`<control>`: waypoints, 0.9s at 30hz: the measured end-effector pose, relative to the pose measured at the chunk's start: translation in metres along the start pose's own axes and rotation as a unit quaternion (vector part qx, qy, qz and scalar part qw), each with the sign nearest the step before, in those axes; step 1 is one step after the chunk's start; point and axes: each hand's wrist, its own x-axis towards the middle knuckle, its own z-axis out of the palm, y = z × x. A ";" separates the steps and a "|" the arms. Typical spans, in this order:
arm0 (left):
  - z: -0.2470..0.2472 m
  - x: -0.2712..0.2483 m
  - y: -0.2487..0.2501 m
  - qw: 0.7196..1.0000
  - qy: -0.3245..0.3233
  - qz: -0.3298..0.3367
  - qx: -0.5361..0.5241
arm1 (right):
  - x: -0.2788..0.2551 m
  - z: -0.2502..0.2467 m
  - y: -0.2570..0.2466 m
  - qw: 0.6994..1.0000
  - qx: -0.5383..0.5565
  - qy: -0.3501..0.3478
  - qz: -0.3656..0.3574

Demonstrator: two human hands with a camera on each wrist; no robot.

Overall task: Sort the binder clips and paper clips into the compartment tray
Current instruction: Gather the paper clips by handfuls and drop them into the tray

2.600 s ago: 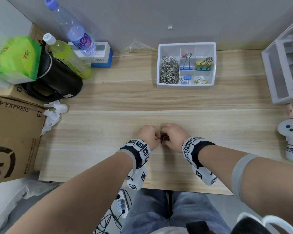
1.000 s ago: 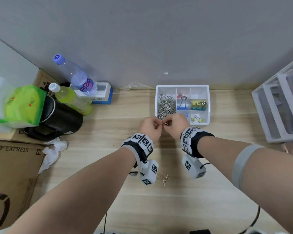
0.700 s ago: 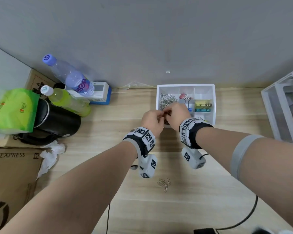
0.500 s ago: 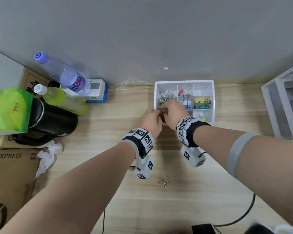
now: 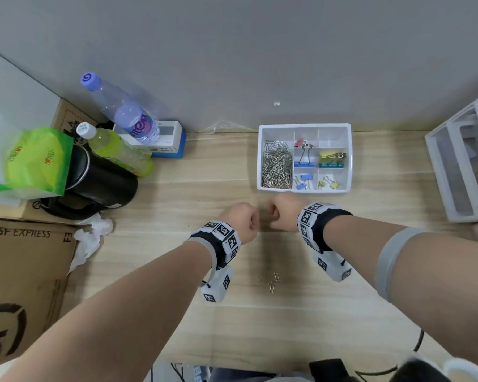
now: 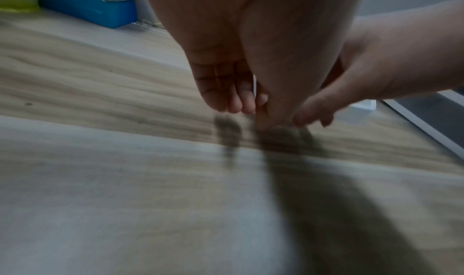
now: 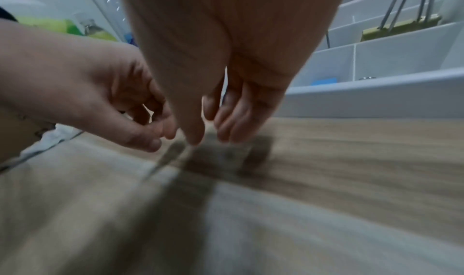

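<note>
Nearest the camera, both bare forearms reach forward over the wooden desk (image 5: 370,312), each wrist wrapped in a marker-printed band with a small camera block slung beneath. Between the wrists, at about 6 o'clock from the hands, a few loose paper clips (image 5: 273,281) lie on the desk, touching nothing else.

Farther out, the left hand (image 5: 242,221) and right hand (image 5: 283,215) sit knuckles-up side by side, close but apart, the left at 9 o'clock of the right. From the head view both look like loose fists. The wrist views show more: the left hand's fingers (image 6: 233,92) hang downward, loosely curled, tips just above the desk; the right hand's fingers (image 7: 238,118) likewise point down in a relaxed curl. Both views are blurred, and no clip is visible in either grip, so both hands read as slack and holding nothing.

Just beyond the right hand, at 12 o'clock, stands the white compartment tray (image 5: 261,161). Its long left compartment holds a heap of paper clips (image 5: 278,168). The compartments to the right hold binder clips (image 5: 304,161): pink and blue ones in the middle column, yellow and green ones at 3 o'clock.
</note>
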 end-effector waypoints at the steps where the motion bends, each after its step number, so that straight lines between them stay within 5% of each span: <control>1: 0.001 -0.004 -0.002 1.000 -0.017 0.004 0.009 | -0.005 0.006 0.000 0.999 -0.014 -0.038 0.009; 10: 0.043 -0.046 -0.004 0.996 -0.089 0.004 -0.004 | -0.047 0.059 -0.005 0.986 -0.085 -0.144 0.023; 17: 0.082 -0.060 -0.002 0.997 -0.048 0.066 0.011 | -0.058 0.093 -0.016 0.993 -0.085 -0.083 0.003; 27: 0.097 -0.066 0.001 0.999 0.003 0.011 -0.051 | -0.066 0.116 -0.020 0.999 -0.047 0.011 -0.012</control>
